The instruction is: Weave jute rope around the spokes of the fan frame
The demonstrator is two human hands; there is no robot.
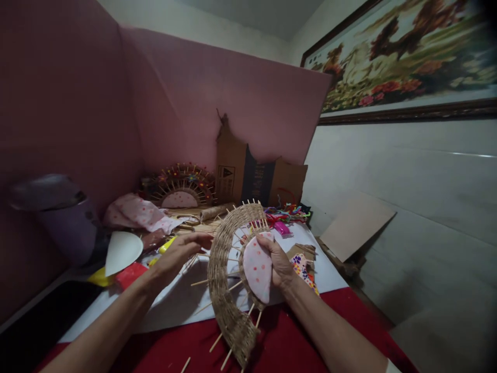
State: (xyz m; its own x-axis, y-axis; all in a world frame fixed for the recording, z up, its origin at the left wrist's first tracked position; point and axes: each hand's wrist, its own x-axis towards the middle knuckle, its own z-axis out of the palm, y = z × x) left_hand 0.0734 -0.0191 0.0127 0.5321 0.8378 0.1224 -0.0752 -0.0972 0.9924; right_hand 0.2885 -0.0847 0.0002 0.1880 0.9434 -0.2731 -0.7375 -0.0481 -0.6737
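Where clock positions are given, they are read around the cloth-covered pad (258, 272) at the centre of the half-round piece. A woven band (219, 272) curves about the pad from 12 o'clock through 9 to nearly 6, with thin sticks (200, 283) spanning the gap and passing through the weave. The piece is held over the table (306, 326), straight side towards 3 o'clock. At 3 o'clock the right hand (282, 263) pinches the pad, thumb on the front face, other fingers behind. At about 10 o'clock the left hand (190, 246) is extended, fingers unclenched near the outer edge; whether a fingertip touches a stick cannot be told. Stick ends project briefly at 12 o'clock and farther from 9 to 7, so the step in hand is probably adjustment of the sticks. A next move would call for a firm right-hand pinch and gentle, straight left-hand pressure on one stick.
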